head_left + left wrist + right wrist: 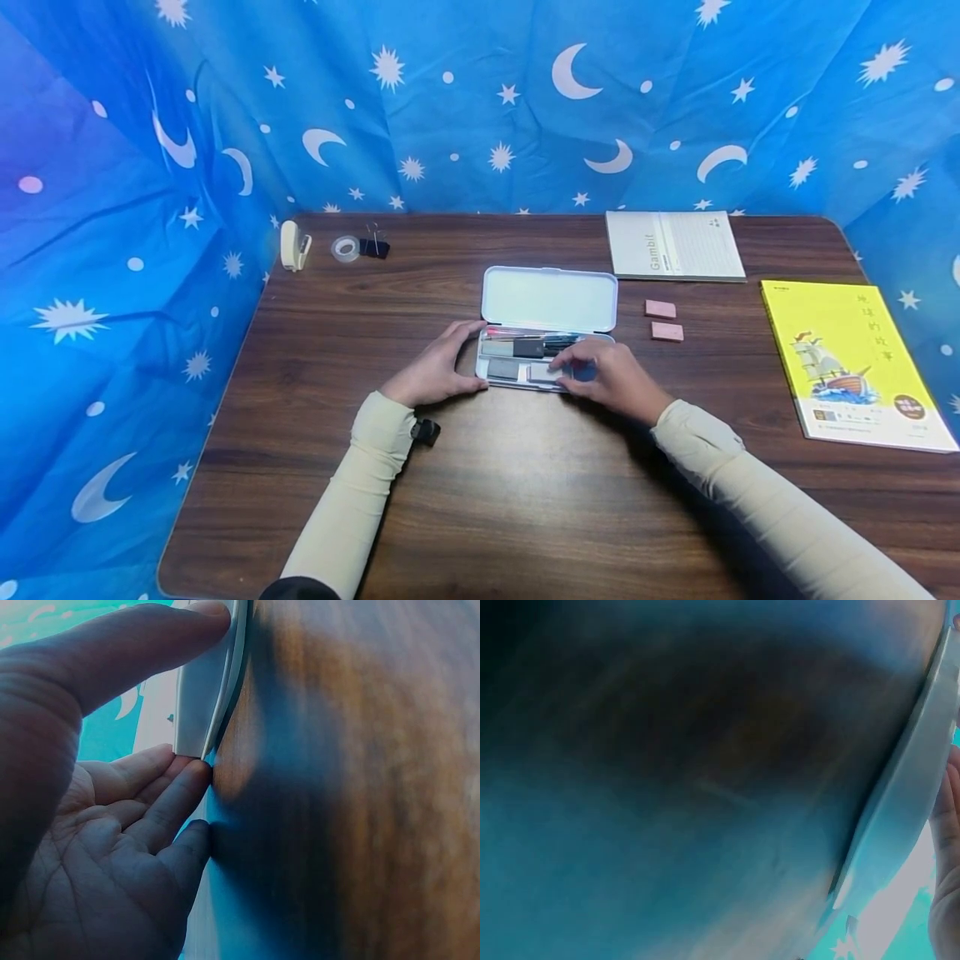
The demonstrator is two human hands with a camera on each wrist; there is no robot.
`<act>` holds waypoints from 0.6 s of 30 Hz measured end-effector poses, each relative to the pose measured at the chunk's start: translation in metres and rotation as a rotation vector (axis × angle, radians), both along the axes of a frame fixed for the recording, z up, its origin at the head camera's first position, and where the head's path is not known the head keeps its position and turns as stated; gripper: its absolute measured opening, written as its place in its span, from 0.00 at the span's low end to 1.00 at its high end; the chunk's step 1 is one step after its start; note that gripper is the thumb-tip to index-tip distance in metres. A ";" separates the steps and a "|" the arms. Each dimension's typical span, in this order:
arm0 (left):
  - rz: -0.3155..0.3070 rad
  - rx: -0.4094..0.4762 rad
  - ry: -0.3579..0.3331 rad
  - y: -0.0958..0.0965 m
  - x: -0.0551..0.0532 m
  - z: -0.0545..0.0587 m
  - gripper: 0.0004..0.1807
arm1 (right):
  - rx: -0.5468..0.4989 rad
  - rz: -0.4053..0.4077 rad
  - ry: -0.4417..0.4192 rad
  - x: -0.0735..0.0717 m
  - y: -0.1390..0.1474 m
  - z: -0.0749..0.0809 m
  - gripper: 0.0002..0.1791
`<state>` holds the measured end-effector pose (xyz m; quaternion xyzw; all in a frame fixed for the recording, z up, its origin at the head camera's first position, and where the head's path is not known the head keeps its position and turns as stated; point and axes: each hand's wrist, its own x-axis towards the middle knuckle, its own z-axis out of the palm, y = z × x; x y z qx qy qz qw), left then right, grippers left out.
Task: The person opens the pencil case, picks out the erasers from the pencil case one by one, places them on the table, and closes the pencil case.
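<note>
Pencil case point(549, 300): pink blocks point(661, 309) right, notebook point(705, 242) beyond.

Long cream sleeves both arms, plain close-fitting fabric. Left sleeve point(347, 500), lower left of centre: fine wrinkles along forearm, looser gathered cuff. Small black boxy module point(426, 432) at that cuff's inner side; markings too small to read. Rounded black piece point(300, 588) across the same sleeve at bottom edge of frame, cut off. Right sleeve point(787, 508), lower right: same cream, cuff bunched with heavier folds, shallow creases further up. Left grip point(435, 367) and right grip point(621, 379) bare, palm lines visible on the left.
</note>
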<state>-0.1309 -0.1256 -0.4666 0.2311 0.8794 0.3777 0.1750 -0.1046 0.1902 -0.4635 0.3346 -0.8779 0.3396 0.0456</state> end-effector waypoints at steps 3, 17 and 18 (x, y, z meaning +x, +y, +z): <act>0.000 0.003 0.000 0.000 0.000 -0.001 0.53 | -0.016 -0.021 -0.034 0.000 0.003 0.002 0.14; -0.018 0.021 0.020 0.000 0.000 -0.001 0.52 | -0.053 -0.339 -0.101 0.012 0.091 0.023 0.19; -0.016 0.022 0.019 0.000 0.000 -0.001 0.52 | -0.040 -0.368 -0.113 0.014 0.099 0.023 0.18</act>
